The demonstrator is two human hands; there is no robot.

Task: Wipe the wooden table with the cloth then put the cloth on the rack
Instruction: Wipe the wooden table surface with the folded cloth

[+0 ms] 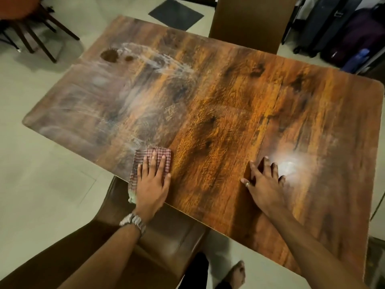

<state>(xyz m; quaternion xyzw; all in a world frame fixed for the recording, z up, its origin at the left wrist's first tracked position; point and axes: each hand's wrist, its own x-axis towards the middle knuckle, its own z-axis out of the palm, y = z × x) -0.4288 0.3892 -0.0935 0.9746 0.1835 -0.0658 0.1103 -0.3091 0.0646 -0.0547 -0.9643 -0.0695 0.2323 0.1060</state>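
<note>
Our left hand (153, 182) presses flat, fingers straight, on the checked cloth (161, 152) at the near edge of the desk (218, 90); our right hand (265, 182) rests beside it, fingers spread.

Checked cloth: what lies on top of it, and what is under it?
The left hand presses flat on the cloth. Under it lies the wooden table; that covered patch is hidden.

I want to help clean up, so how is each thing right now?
cloth, flat at the table's near edge, under the left hand.
left hand, open, straight fingers pressing the cloth.
right hand, open, flat on bare wood.
table, pale streaks across its left half.
brown chair, tucked under the near edge.
</note>
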